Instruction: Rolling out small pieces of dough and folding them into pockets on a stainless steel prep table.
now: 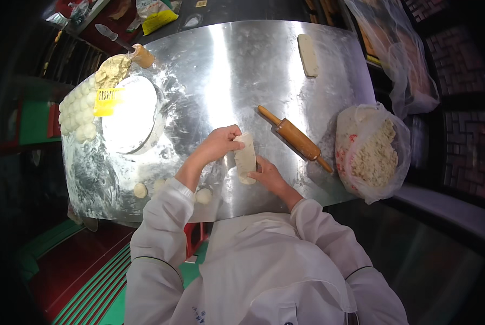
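Note:
A flat, oblong strip of dough (246, 158) lies lengthwise between my hands near the front of the metal table. My left hand (220, 143) pinches its far end between thumb and fingers. At the near end, my right hand (267, 174) has its thumb on the dough's edge and its fingers along the right side. Just right of them rests a wooden rolling pin (297, 139), set at a slant. Several small dough balls (203, 196) sit by the front edge, some partly hidden behind my left forearm.
A plastic bag of crumbly filling (374, 154) stands at the right edge. Another dough strip (308, 55) lies far right. To the left are a floured white round board (130, 118), a yellow scraper (109, 101), rows of dough balls (77, 107), a yellowish mass (113, 71) and a wooden cylinder (142, 56).

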